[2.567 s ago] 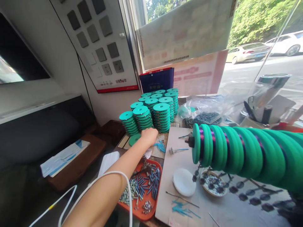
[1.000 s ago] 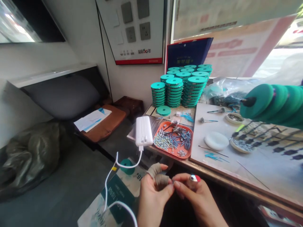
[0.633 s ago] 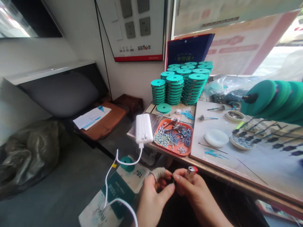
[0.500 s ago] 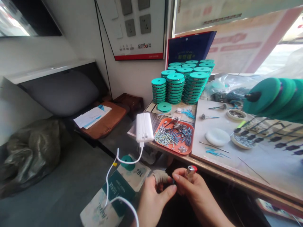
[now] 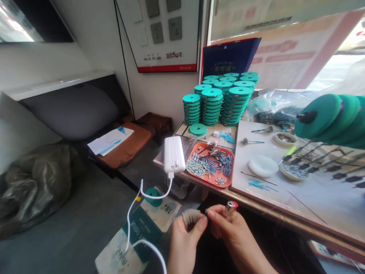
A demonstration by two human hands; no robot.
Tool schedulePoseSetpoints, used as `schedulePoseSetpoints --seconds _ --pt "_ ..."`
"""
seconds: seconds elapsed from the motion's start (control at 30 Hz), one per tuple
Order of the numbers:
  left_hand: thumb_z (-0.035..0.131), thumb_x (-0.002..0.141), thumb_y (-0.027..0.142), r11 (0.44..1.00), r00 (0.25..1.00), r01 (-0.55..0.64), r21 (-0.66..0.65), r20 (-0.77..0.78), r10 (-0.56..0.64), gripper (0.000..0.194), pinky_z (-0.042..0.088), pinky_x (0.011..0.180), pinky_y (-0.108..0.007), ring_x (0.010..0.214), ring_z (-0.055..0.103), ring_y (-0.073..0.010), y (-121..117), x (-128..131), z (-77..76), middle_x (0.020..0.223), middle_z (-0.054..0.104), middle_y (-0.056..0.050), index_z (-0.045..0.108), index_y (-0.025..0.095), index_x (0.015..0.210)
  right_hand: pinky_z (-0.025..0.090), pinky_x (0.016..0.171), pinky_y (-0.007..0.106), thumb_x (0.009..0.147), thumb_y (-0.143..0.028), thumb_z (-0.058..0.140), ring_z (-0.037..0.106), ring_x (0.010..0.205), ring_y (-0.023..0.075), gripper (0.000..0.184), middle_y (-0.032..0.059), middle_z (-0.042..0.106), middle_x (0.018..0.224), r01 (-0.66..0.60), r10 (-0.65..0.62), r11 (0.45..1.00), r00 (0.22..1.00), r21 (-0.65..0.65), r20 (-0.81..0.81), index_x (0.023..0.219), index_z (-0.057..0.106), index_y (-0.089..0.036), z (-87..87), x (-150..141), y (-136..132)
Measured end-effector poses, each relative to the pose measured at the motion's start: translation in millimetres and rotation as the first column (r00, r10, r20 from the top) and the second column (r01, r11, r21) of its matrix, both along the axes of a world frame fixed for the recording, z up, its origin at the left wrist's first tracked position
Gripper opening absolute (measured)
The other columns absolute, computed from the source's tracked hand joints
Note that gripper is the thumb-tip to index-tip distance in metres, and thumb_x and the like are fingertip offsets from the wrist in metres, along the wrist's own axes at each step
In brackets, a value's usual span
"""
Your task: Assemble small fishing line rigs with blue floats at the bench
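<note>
My left hand [image 5: 186, 232], its index finger wrapped in a beige band [image 5: 191, 217], is closed in a pinch. Opposite it, the thumb and finger of my right hand [image 5: 234, 230] are pinched together too. Between the two sets of fingertips is a tiny dark piece [image 5: 205, 214], too small to name. A lighter [image 5: 231, 206] with a metal top and a red button stays tucked in my right hand, its top sticking up. Both hands are below the table's front edge, near an orange tray [image 5: 230, 182] of small metal parts and short blue and pale tubes.
Stacked green foam spools [image 5: 211, 93] stand at the back of the table. A white power bank [image 5: 173, 154] with a cable [image 5: 159, 253] hangs over its left edge. A white disc [image 5: 262, 166] and blue strips [image 5: 261, 184] lie right. A tissue pack [image 5: 145, 220] is below left.
My hands have shifted slightly left, and the fingertips of both have turned a little around the tiny dark piece. The lighter remains in my right hand.
</note>
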State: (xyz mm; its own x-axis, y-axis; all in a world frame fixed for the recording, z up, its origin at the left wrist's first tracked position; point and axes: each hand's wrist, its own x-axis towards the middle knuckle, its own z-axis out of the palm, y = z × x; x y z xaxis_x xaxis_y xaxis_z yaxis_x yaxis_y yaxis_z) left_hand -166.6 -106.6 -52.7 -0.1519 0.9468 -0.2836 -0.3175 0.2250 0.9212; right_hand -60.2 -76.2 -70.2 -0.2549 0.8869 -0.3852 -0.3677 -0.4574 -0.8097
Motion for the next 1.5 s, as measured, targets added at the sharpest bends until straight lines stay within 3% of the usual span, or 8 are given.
schedulePoseSetpoints --seconds 0.23,0.43,0.57,0.73,0.87,1.13,1.3,1.5 --pt "0.064 0.075 0.028 0.999 0.996 0.017 0.035 0.081 -0.02 0.02 0.043 0.06 -0.024 0.057 0.054 -0.0126 -2 1 -12.5 0.056 0.06 -0.001 0.062 0.014 0.062 0.025 0.043 0.021 0.057 -0.042 0.077 0.035 0.04 0.006 0.033 -0.006 0.044 0.041 0.025 -0.026 0.999 0.999 -0.031 -0.044 0.065 0.065 -0.012 -4.0 -1 -1" --pt "0.067 0.071 0.029 0.998 0.997 -0.058 0.015 0.059 0.057 0.016 0.045 0.061 -0.024 0.058 0.055 -0.0132 -4 1 -9.5 0.058 0.062 -0.001 0.064 0.014 0.066 0.024 0.043 0.021 0.051 -0.039 0.08 0.034 0.041 0.0066 0.033 -0.0057 0.045 0.041 0.015 -0.015 1.0 1.0 -0.025 0.016 0.065 0.066 -0.012 1.6 -2 0" --pt "0.071 0.066 0.029 0.987 0.984 -0.158 -0.023 0.078 0.16 0.017 0.045 0.058 -0.023 0.055 0.055 -0.0126 -3 3 -4.6 0.056 0.061 0.0 0.065 0.014 0.063 0.024 0.045 0.022 0.053 -0.04 0.078 0.034 0.043 0.0072 0.032 -0.0052 0.045 0.042 -0.015 0.014 1.0 0.998 0.005 0.053 0.062 0.064 -0.013 3.6 -4 -2" --pt "0.071 0.066 0.031 0.988 0.987 -0.153 -0.016 0.036 0.154 0.018 0.045 0.062 -0.023 0.059 0.056 -0.0135 -6 -8 -8.0 0.057 0.062 -0.001 0.067 0.014 0.065 0.032 0.055 0.025 0.066 -0.053 0.065 0.04 0.053 0.0115 0.041 -0.0036 0.048 0.054 -0.087 0.087 0.994 0.996 0.059 -0.001 0.083 0.065 -0.016 -1.8 -2 3" --pt "0.073 0.064 0.032 0.98 0.982 -0.186 -0.063 0.011 0.187 0.02 0.044 0.062 -0.022 0.06 0.054 -0.0128 -13 -22 -15.5 0.059 0.062 -0.001 0.066 0.014 0.065 0.03 0.054 0.025 0.075 -0.068 0.04 0.036 0.054 0.0117 0.057 -0.0012 0.046 0.058 -0.264 0.264 0.965 0.964 -0.001 0.044 0.065 0.059 -0.015 -13.6 -3 7" --pt "0.073 0.062 0.035 0.974 0.975 -0.215 -0.074 -0.063 0.211 0.023 0.042 0.06 -0.023 0.059 0.053 -0.0133 -19 -30 -25.3 0.056 0.058 0.0 0.065 0.013 0.063 0.024 0.052 0.025 0.08 -0.062 0.038 0.03 0.052 0.0105 0.053 -0.0033 0.037 0.052 -0.401 0.39 0.915 0.904 0.033 0.176 0.053 0.045 -0.017 -27.2 -13 1" --pt "0.071 0.062 0.036 0.97 0.969 -0.231 -0.077 -0.102 0.223 0.024 0.042 0.061 -0.024 0.057 0.052 -0.0141 -20 -34 -29.0 0.051 0.051 0.002 0.064 0.013 0.059 0.02 0.049 0.025 0.077 -0.065 0.037 0.026 0.047 0.0094 0.056 -0.0048 0.031 0.046 -0.421 0.4 0.905 0.891 0.059 0.213 0.046 0.039 -0.019 -24.9 -22 2" --pt "0.072 0.059 0.037 0.957 0.962 -0.268 -0.11 -0.09 0.259 0.025 0.042 0.059 -0.024 0.054 0.049 -0.013 -21 -36 -30.1 0.053 0.053 0.001 0.064 0.014 0.06 0.018 0.046 0.026 0.071 -0.073 0.034 0.023 0.043 0.0086 0.061 -0.0054 0.028 0.042 -0.398 0.371 0.916 0.891 0.055 0.263 0.042 0.036 -0.02 -27.3 -29 3"
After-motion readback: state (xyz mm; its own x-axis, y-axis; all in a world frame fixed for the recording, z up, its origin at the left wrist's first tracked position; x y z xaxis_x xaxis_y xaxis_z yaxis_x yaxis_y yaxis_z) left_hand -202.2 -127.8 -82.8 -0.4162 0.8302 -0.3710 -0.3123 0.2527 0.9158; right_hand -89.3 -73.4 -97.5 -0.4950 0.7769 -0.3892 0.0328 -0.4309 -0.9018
